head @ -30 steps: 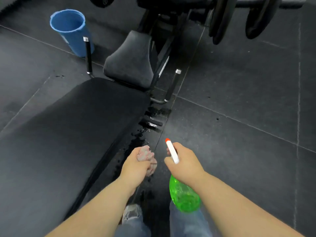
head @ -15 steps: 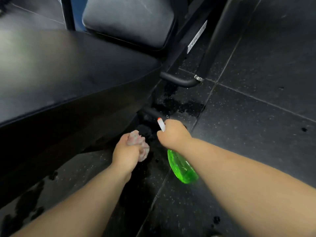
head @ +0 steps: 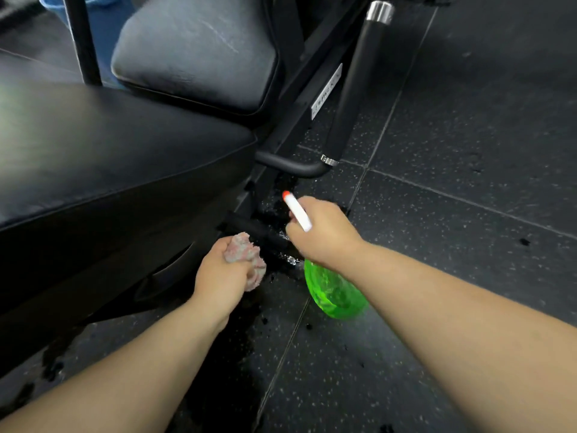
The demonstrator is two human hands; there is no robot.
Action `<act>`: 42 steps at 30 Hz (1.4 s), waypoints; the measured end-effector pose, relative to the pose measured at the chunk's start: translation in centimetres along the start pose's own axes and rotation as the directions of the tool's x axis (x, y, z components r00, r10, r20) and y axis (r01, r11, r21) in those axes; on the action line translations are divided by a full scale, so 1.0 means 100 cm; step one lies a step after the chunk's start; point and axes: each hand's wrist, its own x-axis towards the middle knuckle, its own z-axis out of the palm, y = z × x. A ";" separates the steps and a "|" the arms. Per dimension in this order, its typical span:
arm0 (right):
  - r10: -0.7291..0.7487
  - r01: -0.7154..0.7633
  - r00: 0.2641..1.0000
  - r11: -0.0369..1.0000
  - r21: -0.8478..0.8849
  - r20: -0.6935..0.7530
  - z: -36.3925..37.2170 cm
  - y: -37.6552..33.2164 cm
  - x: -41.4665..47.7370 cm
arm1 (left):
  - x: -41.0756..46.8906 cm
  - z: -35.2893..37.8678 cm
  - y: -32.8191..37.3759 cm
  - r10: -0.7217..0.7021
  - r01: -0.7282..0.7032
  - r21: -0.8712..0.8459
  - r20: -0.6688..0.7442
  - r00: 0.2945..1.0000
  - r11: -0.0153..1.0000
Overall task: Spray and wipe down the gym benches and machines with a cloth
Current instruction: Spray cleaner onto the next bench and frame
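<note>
A black padded bench (head: 103, 157) fills the left of the view, with its grey seat pad (head: 199, 51) beyond it. My left hand (head: 220, 273) grips a bunched pink cloth (head: 245, 256) low beside the bench's dark underside. My right hand (head: 323, 232) holds a green spray bottle (head: 335, 292) with a white, orange-tipped nozzle (head: 296, 210) aimed at the black frame bar (head: 262, 231) under the bench. The two hands are close together, just above the wet floor.
A black curved handle tube (head: 292, 164) and an upright post (head: 356, 89) stand behind my hands. Wet dark patches (head: 237, 354) spread over the speckled rubber floor tiles (head: 452, 245). A blue bucket (head: 54, 3) shows at the top left.
My view has dropped low beside the bench. Both hands have moved down and forward towards the frame bar under it, still holding cloth and bottle.
</note>
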 end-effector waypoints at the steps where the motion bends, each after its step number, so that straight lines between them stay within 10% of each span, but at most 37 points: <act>1: -0.009 0.009 1.000 1.000 -0.001 -0.027 -0.007 -0.005 0.006 | 0.000 0.002 0.004 0.008 -0.008 -0.001 -0.001 1.000 1.000; 14: -0.051 -0.015 0.889 0.990 -0.140 -0.455 -0.102 -0.011 0.024 | -0.012 0.045 0.046 0.147 -0.134 -0.086 0.169 0.975 0.987; 39: 0.215 -0.200 0.974 0.966 -0.161 0.078 -0.014 0.145 -0.066 | -0.011 0.067 0.007 0.176 -0.179 0.004 0.173 0.969 0.984; 42: 0.311 -0.329 0.944 0.907 -0.263 -0.106 -0.058 0.143 -0.059 | -0.007 0.082 0.027 0.257 -0.245 -0.085 0.176 0.950 0.966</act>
